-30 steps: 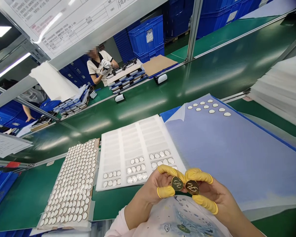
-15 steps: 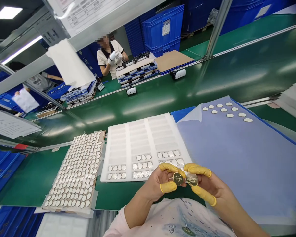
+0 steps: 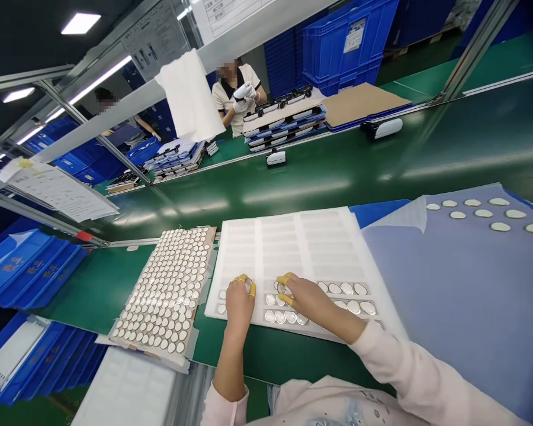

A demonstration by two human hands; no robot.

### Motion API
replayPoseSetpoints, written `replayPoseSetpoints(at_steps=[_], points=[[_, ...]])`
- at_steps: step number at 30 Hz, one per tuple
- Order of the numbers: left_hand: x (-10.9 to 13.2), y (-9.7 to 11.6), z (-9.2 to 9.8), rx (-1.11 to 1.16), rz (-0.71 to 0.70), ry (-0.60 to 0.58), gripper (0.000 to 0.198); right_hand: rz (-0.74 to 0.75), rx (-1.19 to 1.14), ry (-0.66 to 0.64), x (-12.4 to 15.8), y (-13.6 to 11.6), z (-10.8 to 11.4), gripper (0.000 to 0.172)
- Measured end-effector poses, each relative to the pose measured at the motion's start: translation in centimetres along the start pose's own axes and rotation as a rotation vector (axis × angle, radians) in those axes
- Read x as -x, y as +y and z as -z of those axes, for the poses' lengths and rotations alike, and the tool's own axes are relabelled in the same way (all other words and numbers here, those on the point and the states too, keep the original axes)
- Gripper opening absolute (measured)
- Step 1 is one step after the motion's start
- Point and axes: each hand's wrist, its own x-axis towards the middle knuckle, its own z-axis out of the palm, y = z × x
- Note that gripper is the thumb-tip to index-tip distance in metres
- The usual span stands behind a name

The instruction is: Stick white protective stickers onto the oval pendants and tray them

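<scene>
Head view: left hand (image 3: 240,307) and right hand (image 3: 306,299), yellow finger cots (image 3: 284,278) on, each pinching a partly hidden metal disc (image 3: 279,287) over a white foam tray (image 3: 302,248) on the green counter (image 3: 266,349). Just left, a tan-backed sheet of discs (image 3: 164,290); right, blue film (image 3: 444,284) with loose discs (image 3: 483,213)

Glossy metal discs (image 3: 353,307) in a matt white foam tray (image 3: 311,248), yellow rubber finger cots (image 3: 285,278)

The green belt bench (image 3: 275,355) carries, on its near section, a brown-backed sheet of round silver discs (image 3: 164,290), a white foam tray (image 3: 302,248) with rows of recesses, and a blue plastic sheet (image 3: 466,296) bearing a few pale discs (image 3: 484,213). The farther green belt (image 3: 293,192) carries stacked trays (image 3: 284,121), a cardboard sheet (image 3: 364,103) and a white device (image 3: 382,128).
</scene>
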Motion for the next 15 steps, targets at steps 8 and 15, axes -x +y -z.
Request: replayPoseSetpoints(at_steps=[8,15], points=[[-1.0,-1.1,-0.3,-0.252,0.052,-0.070,0.024,-0.011,0.131,-0.090,-4.1,-0.4,-3.1,0.030],[-1.0,-1.5,-0.4,-0.328,-0.004,-0.107,0.039,0.052,0.119,-0.116,-3.3,0.0,-3.4,0.027]])
